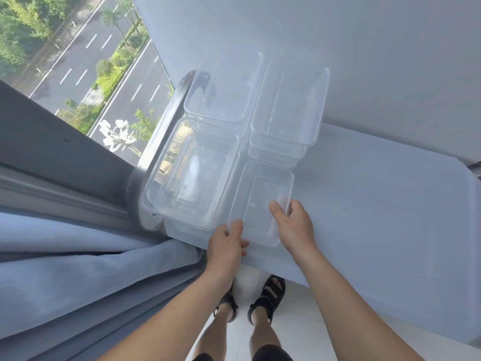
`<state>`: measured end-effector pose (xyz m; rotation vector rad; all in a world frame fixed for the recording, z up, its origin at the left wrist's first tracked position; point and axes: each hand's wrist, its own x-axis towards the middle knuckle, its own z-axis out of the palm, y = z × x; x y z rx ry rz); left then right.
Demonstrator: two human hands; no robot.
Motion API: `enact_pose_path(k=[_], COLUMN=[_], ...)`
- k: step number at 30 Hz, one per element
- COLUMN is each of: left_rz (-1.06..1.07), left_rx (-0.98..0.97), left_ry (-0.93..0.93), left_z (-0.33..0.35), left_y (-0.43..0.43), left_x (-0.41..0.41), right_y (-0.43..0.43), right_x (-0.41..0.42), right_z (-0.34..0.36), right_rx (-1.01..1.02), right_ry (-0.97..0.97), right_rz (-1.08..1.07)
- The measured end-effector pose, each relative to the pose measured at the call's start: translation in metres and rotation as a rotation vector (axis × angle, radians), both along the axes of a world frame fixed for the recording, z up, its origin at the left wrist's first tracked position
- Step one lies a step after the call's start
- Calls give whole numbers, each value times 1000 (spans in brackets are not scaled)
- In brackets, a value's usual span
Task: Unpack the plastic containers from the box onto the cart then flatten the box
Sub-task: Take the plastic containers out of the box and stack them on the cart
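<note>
We pinch the container (pixel 260 204) at its near end — left hand (pixel 226 246) on the corner, right hand (pixel 294 225) on the side rim — long axis running away from both grips.

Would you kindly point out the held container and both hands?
held container (pixel 256 201), head view, clear floor.
left hand (pixel 226 247), head view, back of hand.
right hand (pixel 295 226), head view, back of hand.
</note>
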<state>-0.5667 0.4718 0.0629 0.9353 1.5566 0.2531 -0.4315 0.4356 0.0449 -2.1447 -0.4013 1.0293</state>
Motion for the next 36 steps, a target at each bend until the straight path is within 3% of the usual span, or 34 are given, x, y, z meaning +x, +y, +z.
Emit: enact_pose_path(k=[6,11,23,28,36], left_rz=[-3,-216,-855,-992,-1067], left_rx=[-39,-1,345,553,713], left_ry=[-9,80,185,131,6], left_z=[17,44,113,158,207], left_y=[-6,-11,-27,-63,-173], left_x=[-10,-24,-43,-16,46], right_y=[-10,-30,-112,-157,-288], right_x=[-2,-8,-31,-26,1], right_z=[13,43,136,168,212], right_rx=[-21,-44,-23,36,104], right_ry=[9,-39,-249,-287,-388], right_rz=[4,36,46,-27,-167])
